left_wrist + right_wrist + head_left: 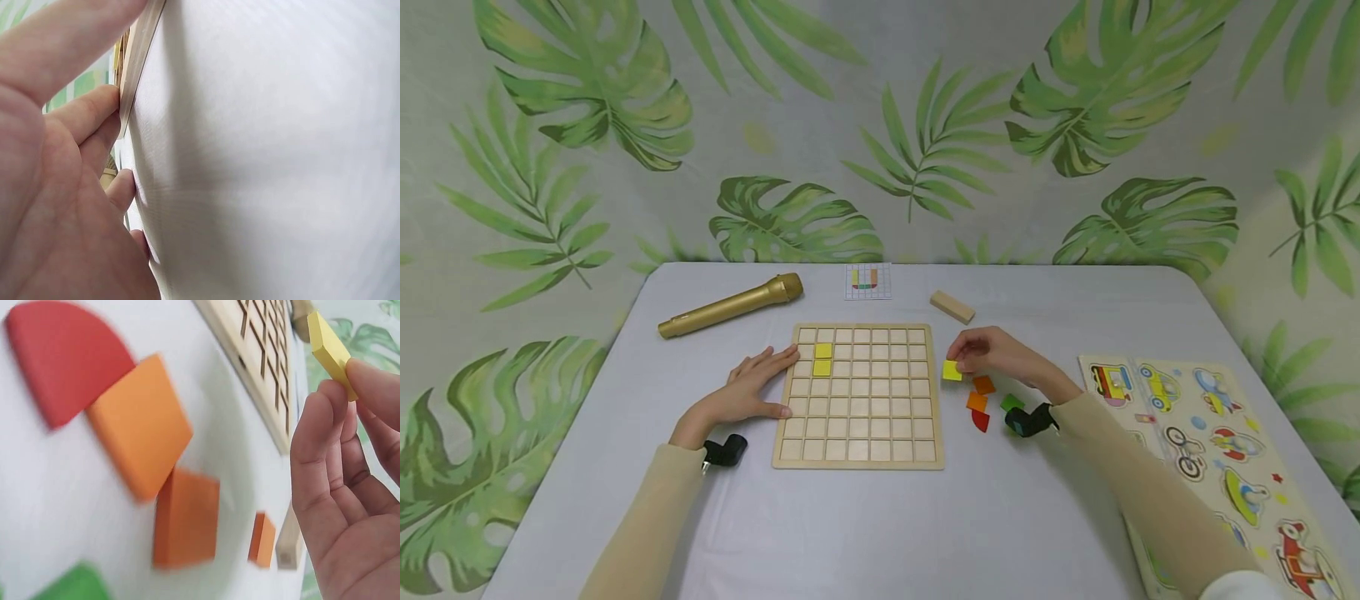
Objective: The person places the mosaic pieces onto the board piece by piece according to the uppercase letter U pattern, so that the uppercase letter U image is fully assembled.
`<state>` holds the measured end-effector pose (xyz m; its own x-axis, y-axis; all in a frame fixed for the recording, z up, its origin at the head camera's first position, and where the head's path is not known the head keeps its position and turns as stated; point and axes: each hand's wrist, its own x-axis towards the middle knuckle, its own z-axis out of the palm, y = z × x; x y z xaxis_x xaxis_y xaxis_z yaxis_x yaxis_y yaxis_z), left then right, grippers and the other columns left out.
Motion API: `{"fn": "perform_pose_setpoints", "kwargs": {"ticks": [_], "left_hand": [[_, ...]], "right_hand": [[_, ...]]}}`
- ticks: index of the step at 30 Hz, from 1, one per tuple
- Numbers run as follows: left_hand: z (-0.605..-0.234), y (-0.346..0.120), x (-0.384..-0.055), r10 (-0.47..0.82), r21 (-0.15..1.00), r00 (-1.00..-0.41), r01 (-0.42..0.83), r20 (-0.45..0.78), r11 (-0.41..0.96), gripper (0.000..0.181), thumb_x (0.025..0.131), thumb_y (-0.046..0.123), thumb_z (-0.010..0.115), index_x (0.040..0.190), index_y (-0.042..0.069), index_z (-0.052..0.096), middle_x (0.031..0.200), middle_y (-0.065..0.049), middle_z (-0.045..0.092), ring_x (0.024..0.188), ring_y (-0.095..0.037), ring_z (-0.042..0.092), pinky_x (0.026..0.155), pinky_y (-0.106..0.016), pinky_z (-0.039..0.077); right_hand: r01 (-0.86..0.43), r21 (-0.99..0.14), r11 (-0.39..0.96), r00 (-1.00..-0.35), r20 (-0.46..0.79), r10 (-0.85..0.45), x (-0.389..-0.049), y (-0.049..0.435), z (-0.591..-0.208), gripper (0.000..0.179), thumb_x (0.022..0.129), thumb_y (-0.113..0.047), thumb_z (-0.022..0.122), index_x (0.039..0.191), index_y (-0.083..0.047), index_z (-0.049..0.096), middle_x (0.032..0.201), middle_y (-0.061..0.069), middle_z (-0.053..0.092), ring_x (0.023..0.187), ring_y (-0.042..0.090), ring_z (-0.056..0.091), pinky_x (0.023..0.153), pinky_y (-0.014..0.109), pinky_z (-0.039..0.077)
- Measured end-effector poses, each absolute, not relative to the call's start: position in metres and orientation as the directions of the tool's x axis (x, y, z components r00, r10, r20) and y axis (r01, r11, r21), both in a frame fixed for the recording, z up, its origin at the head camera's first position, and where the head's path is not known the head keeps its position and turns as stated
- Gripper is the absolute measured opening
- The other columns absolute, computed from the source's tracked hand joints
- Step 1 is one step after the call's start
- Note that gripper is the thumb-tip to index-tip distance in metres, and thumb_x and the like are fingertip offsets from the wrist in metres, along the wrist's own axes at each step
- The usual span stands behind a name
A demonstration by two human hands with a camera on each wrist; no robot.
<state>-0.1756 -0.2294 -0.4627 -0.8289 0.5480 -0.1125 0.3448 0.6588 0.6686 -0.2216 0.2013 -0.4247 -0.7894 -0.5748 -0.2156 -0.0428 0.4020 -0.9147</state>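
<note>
Between thumb and fingertips, my right hand [1000,357] pinches a yellow square tile [952,371], held just beyond the right edge of the wooden grid board [859,465]. My left hand [745,392] rests at the board's left edge, its fingers extended and the thumb touching the frame. Two yellow tiles [823,367] sit in adjoining cells of one column, near the upper left. Below the right hand lie orange tiles [977,402], a red quarter-round tile [980,421] and a green tile [1012,402] partly hidden by the wrist camera. The right wrist view shows another orange tile [262,540].
A gold microphone [730,307] lies behind the board at left. At the back is a small pattern card [868,282], with a wooden block [952,307] to its right. A picture puzzle board [1206,425] lies at far right, partly under the right forearm.
</note>
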Motion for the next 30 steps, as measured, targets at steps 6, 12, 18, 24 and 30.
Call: {"fn": "perform_pose_setpoints", "kwargs": {"ticks": [6, 12, 18, 24, 30], "left_hand": [[-0.463, -0.23, -0.175, 0.546, 0.674, -0.83, 0.34, -0.113, 0.656, 0.094, 0.08, 0.036, 0.077, 0.152, 0.006, 0.023, 0.158, -0.011, 0.015, 0.143, -0.037, -0.001, 0.107, -0.06, -0.006], [-0.463, -0.23, -0.175, 0.544, 0.671, -0.831, 0.339, -0.116, 0.66, 0.094, 0.08, 0.036, 0.077, 0.152, 0.007, 0.023, 0.158, -0.011, 0.015, 0.144, -0.036, 0.0, 0.108, -0.06, -0.006], [-0.464, -0.23, -0.176, 0.545, 0.67, -0.831, 0.34, -0.115, 0.66, 0.095, 0.08, 0.037, 0.076, 0.152, 0.007, 0.023, 0.158, -0.011, 0.015, 0.144, -0.036, 0.0, 0.108, -0.059, -0.006], [-0.463, -0.23, -0.175, 0.544, 0.67, -0.831, 0.339, -0.116, 0.661, 0.094, 0.08, 0.036, 0.077, 0.152, 0.007, 0.024, 0.158, -0.011, 0.015, 0.144, -0.036, 0.0, 0.108, -0.06, -0.005], [-0.461, -0.229, -0.175, 0.54, 0.669, -0.832, 0.331, -0.126, 0.666, 0.093, 0.081, 0.036, 0.076, 0.152, 0.006, 0.024, 0.158, -0.012, 0.015, 0.143, -0.037, 0.0, 0.108, -0.06, -0.005]], "right_hand": [[-0.049, -0.929, 0.366, -0.768, -0.199, -0.609, -0.228, 0.171, -0.423, 0.017, 0.09, -0.005, 0.064, 0.103, 0.006, 0.063, 0.09, 0.011, 0.061, 0.08, 0.026, 0.058, 0.078, 0.036, 0.052], [-0.068, -0.943, 0.327, -0.733, -0.175, -0.657, -0.235, 0.142, -0.425, 0.016, 0.09, -0.004, 0.063, 0.103, 0.006, 0.063, 0.089, 0.01, 0.061, 0.078, 0.022, 0.058, 0.077, 0.036, 0.052], [-0.099, -0.947, 0.305, -0.712, -0.146, -0.687, -0.236, 0.111, -0.424, 0.015, 0.09, -0.003, 0.062, 0.102, 0.005, 0.065, 0.089, 0.009, 0.062, 0.078, 0.02, 0.057, 0.076, 0.036, 0.052], [-0.119, -0.947, 0.299, -0.704, -0.132, -0.697, -0.237, 0.08, -0.426, 0.012, 0.088, 0.0, 0.063, 0.099, 0.005, 0.065, 0.086, 0.007, 0.061, 0.076, 0.017, 0.057, 0.076, 0.036, 0.052], [-0.151, -0.935, 0.322, -0.714, -0.122, -0.689, -0.236, 0.055, -0.431, 0.009, 0.086, 0.002, 0.064, 0.095, 0.004, 0.066, 0.081, 0.005, 0.061, 0.073, 0.013, 0.055, 0.069, 0.028, 0.05]]}}
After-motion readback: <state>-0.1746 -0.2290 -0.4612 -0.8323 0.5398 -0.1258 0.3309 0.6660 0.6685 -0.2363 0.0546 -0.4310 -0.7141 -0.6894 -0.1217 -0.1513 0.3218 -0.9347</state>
